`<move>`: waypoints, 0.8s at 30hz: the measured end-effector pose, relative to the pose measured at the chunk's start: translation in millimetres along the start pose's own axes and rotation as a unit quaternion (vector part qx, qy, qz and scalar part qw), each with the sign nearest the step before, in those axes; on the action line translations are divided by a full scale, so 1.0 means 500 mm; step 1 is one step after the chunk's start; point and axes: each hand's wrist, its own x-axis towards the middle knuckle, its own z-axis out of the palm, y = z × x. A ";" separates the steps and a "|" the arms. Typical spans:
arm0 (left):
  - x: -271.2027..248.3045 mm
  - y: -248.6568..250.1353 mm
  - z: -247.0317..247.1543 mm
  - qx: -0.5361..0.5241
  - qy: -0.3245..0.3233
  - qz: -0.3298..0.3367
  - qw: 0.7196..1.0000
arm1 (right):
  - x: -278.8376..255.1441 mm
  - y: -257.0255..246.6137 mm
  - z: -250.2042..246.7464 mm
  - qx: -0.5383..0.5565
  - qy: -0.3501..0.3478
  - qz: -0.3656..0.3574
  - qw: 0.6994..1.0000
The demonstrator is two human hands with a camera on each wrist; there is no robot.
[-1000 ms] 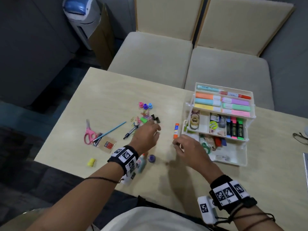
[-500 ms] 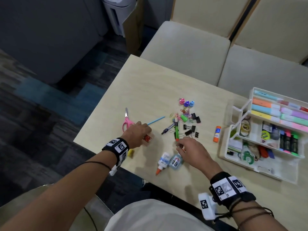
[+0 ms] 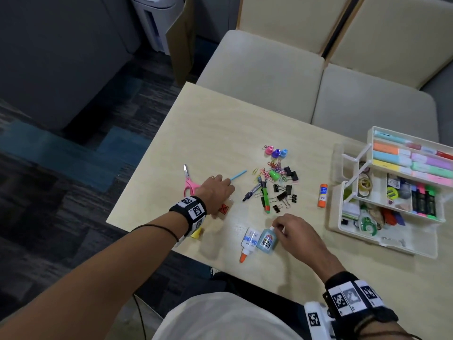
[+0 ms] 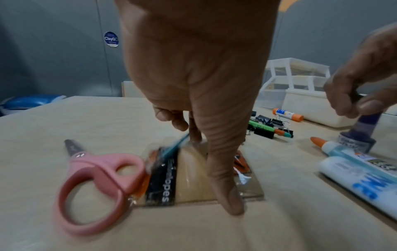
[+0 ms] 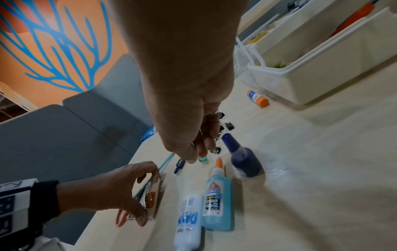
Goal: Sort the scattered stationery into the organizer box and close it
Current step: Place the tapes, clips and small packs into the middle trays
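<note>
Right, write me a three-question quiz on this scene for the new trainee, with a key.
1. True or false: the organizer box is already closed.
2. What does the left hand grip? A) the pink scissors B) the packet of envelopes C) a highlighter
3. Fill in: the glue stick lies on the table between the binder clips and the ____.

Key: 1 false, it stands open with its trays fanned out. 2 B, thumb and fingers pinch the packet's edges. 3 organizer box.
</note>
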 end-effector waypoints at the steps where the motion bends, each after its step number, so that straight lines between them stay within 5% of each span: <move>1: 0.000 0.001 0.002 -0.012 0.006 0.002 1.000 | 0.002 -0.008 -0.001 0.006 0.004 -0.003 1.000; 6: -0.004 0.000 0.007 -0.143 0.110 -0.027 0.983 | 0.031 -0.050 -0.001 0.071 0.009 -0.011 0.997; 10: -0.002 -0.017 -0.006 -0.314 0.132 0.005 0.940 | 0.060 -0.098 -0.003 0.166 0.015 -0.001 0.986; 15: 0.003 -0.016 -0.017 -0.387 0.141 0.037 0.911 | 0.109 -0.144 0.006 0.228 0.019 0.035 0.973; 20: 0.011 -0.026 -0.005 -0.386 0.151 0.017 0.910 | 0.124 -0.141 0.013 0.215 0.049 0.091 0.971; 24: 0.027 -0.026 0.024 -0.223 0.186 -0.122 0.949 | 0.087 -0.089 -0.006 0.227 0.074 0.114 0.964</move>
